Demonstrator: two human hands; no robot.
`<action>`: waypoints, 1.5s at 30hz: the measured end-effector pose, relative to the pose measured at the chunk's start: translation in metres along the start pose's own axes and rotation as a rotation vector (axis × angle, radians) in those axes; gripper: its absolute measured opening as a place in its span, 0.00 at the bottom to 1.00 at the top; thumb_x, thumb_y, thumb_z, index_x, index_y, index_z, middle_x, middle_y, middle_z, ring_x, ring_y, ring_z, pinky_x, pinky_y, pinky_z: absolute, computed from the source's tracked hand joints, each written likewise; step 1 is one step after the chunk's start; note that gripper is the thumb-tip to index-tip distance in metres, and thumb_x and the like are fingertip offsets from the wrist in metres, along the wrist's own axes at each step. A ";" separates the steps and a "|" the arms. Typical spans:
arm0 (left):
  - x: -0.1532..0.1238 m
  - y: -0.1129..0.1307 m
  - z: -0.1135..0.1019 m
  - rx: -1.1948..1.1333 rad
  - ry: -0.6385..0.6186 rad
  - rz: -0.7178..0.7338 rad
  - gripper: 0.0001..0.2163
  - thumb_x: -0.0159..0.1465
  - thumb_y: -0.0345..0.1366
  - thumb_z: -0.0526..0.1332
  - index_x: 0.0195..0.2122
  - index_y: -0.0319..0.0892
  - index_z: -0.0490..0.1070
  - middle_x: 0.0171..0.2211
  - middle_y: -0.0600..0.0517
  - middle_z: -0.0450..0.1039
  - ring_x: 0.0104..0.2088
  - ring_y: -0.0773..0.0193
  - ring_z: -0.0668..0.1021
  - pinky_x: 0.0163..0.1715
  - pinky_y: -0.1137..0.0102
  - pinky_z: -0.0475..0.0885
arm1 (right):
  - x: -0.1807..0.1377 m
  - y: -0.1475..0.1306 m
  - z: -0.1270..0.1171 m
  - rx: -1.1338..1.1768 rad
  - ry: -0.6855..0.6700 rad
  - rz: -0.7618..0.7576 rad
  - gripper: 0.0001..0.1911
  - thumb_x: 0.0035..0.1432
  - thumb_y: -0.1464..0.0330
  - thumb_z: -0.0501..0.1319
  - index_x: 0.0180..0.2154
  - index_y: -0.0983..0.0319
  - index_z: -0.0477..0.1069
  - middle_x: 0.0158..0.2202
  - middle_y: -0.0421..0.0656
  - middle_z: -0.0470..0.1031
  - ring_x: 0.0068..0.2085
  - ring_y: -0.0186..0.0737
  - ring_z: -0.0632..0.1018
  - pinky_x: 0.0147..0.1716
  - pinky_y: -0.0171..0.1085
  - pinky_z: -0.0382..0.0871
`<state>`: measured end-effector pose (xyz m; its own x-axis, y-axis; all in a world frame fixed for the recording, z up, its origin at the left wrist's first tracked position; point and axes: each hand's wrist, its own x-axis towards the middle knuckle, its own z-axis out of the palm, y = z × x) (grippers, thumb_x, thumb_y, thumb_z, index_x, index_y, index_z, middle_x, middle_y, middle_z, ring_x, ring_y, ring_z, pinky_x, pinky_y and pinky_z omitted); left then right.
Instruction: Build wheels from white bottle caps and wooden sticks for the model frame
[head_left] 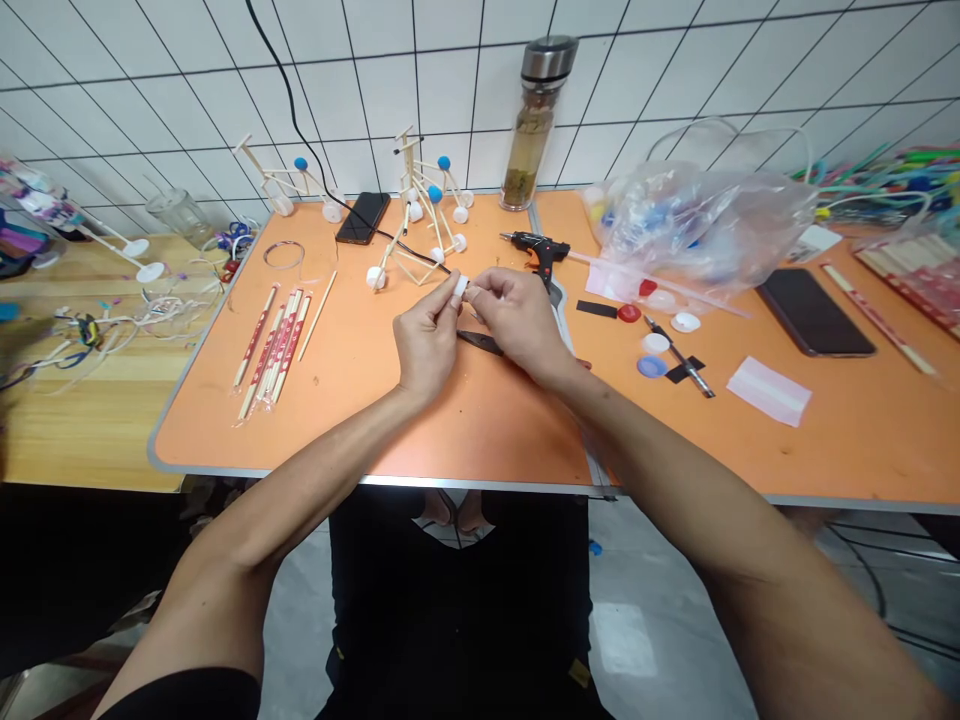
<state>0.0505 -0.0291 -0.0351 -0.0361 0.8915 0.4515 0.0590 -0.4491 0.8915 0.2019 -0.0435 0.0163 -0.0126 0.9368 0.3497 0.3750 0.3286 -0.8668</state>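
My left hand [426, 345] pinches a small white bottle cap [460, 286] between thumb and finger, above the middle of the orange table. Close against the cap, the fingertips of my right hand [517, 318] are pressed together; what is between them is too small to make out. A dark pointed tool [478, 342] lies beneath, partly hidden by my right hand. Just beyond my hands stand stick frames [411, 190] with white and blue caps as wheels. A black glue gun [538, 250] rests behind my right hand.
On the left lie wrapped chopsticks [279, 345] and a wire coil [283, 255]. Towards the wall are a phone [363, 218] and a tea bottle [529, 135]. A plastic bag [697, 215], loose caps [652, 367], a pen [682, 358] and another phone [814, 312] occupy the right.
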 end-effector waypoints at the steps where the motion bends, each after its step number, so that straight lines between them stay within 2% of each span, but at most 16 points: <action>1: 0.000 -0.002 0.001 -0.012 0.003 -0.012 0.15 0.77 0.45 0.70 0.63 0.55 0.87 0.53 0.54 0.92 0.48 0.57 0.90 0.56 0.59 0.85 | -0.002 0.000 0.000 -0.122 0.021 -0.088 0.11 0.68 0.63 0.63 0.31 0.55 0.69 0.29 0.44 0.75 0.32 0.44 0.72 0.37 0.43 0.65; 3: 0.000 -0.006 0.001 -0.035 0.013 -0.034 0.15 0.78 0.46 0.70 0.62 0.55 0.87 0.53 0.53 0.92 0.48 0.57 0.90 0.57 0.58 0.86 | -0.004 -0.002 -0.001 -0.302 0.040 -0.219 0.10 0.67 0.66 0.62 0.31 0.55 0.67 0.32 0.46 0.77 0.35 0.47 0.74 0.41 0.45 0.66; 4: 0.000 -0.007 0.001 -0.043 0.015 -0.042 0.15 0.78 0.46 0.70 0.62 0.55 0.88 0.54 0.53 0.92 0.48 0.57 0.90 0.57 0.57 0.86 | -0.004 -0.002 -0.001 -0.321 0.039 -0.232 0.10 0.67 0.66 0.62 0.31 0.55 0.67 0.32 0.46 0.77 0.36 0.47 0.75 0.41 0.45 0.67; 6: -0.001 -0.005 0.000 -0.044 0.013 -0.045 0.15 0.77 0.46 0.70 0.62 0.55 0.88 0.55 0.54 0.91 0.48 0.57 0.90 0.58 0.57 0.86 | -0.001 -0.003 -0.001 -0.190 0.013 -0.136 0.11 0.68 0.65 0.64 0.31 0.56 0.68 0.30 0.44 0.76 0.34 0.45 0.74 0.39 0.44 0.67; 10: 0.000 0.005 -0.002 -0.027 -0.022 -0.019 0.16 0.76 0.46 0.71 0.62 0.54 0.88 0.57 0.53 0.91 0.57 0.53 0.89 0.66 0.55 0.82 | 0.007 -0.001 -0.003 0.344 -0.097 0.237 0.18 0.64 0.57 0.73 0.29 0.57 0.72 0.23 0.37 0.68 0.25 0.36 0.65 0.27 0.38 0.59; 14: 0.007 0.005 -0.003 -0.073 -0.086 -0.013 0.17 0.74 0.46 0.74 0.62 0.52 0.88 0.63 0.49 0.88 0.63 0.50 0.87 0.70 0.52 0.79 | 0.011 0.004 -0.017 0.510 -0.156 0.287 0.21 0.56 0.54 0.82 0.30 0.59 0.75 0.24 0.36 0.70 0.25 0.31 0.66 0.24 0.34 0.57; 19: 0.015 -0.002 -0.006 -0.175 -0.193 -0.061 0.18 0.71 0.47 0.77 0.61 0.51 0.88 0.61 0.45 0.88 0.60 0.52 0.88 0.63 0.56 0.84 | 0.017 0.016 -0.036 0.569 -0.316 0.381 0.26 0.49 0.52 0.87 0.32 0.60 0.78 0.25 0.38 0.72 0.25 0.31 0.68 0.21 0.32 0.59; 23: 0.016 0.000 -0.009 -0.218 -0.231 -0.094 0.19 0.69 0.49 0.79 0.58 0.51 0.88 0.57 0.46 0.89 0.53 0.55 0.90 0.58 0.58 0.86 | 0.018 0.020 -0.039 0.592 -0.330 0.369 0.29 0.46 0.49 0.89 0.31 0.60 0.79 0.24 0.37 0.71 0.25 0.31 0.67 0.21 0.31 0.60; 27: 0.015 0.005 -0.009 -0.225 -0.224 -0.100 0.21 0.68 0.52 0.79 0.58 0.51 0.88 0.56 0.46 0.90 0.53 0.54 0.90 0.58 0.57 0.86 | 0.017 0.017 -0.041 0.577 -0.340 0.327 0.30 0.47 0.48 0.88 0.33 0.60 0.79 0.26 0.37 0.72 0.26 0.30 0.68 0.22 0.32 0.61; 33: 0.013 0.016 -0.010 -0.125 -0.188 0.030 0.18 0.71 0.55 0.76 0.54 0.49 0.90 0.53 0.45 0.89 0.53 0.54 0.88 0.57 0.58 0.85 | 0.015 0.018 -0.041 0.594 -0.359 0.306 0.33 0.44 0.44 0.89 0.32 0.60 0.78 0.28 0.38 0.74 0.27 0.30 0.69 0.24 0.32 0.61; 38: 0.013 0.023 -0.014 0.071 -0.149 0.157 0.16 0.75 0.54 0.72 0.54 0.50 0.90 0.55 0.46 0.90 0.57 0.52 0.88 0.60 0.57 0.83 | 0.007 0.007 -0.033 0.525 -0.258 0.213 0.29 0.53 0.44 0.85 0.33 0.59 0.79 0.26 0.37 0.72 0.27 0.31 0.67 0.25 0.33 0.57; 41: 0.011 0.019 -0.014 0.055 -0.110 0.144 0.15 0.76 0.50 0.72 0.58 0.51 0.90 0.58 0.48 0.90 0.59 0.51 0.89 0.65 0.55 0.82 | 0.002 -0.002 -0.026 0.475 -0.189 0.179 0.26 0.59 0.45 0.81 0.33 0.59 0.79 0.26 0.37 0.70 0.27 0.32 0.66 0.26 0.34 0.56; 45: 0.007 0.015 -0.012 -0.007 -0.053 0.079 0.12 0.74 0.43 0.75 0.57 0.54 0.91 0.56 0.51 0.91 0.56 0.50 0.91 0.63 0.55 0.84 | 0.002 -0.003 -0.017 0.341 -0.113 0.122 0.25 0.64 0.45 0.78 0.33 0.59 0.78 0.25 0.37 0.70 0.27 0.34 0.65 0.27 0.36 0.57</action>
<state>0.0395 -0.0299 -0.0185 0.0212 0.8550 0.5182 0.0526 -0.5186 0.8534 0.2166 -0.0441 0.0253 -0.0959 0.9727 0.2115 0.0499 0.2170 -0.9749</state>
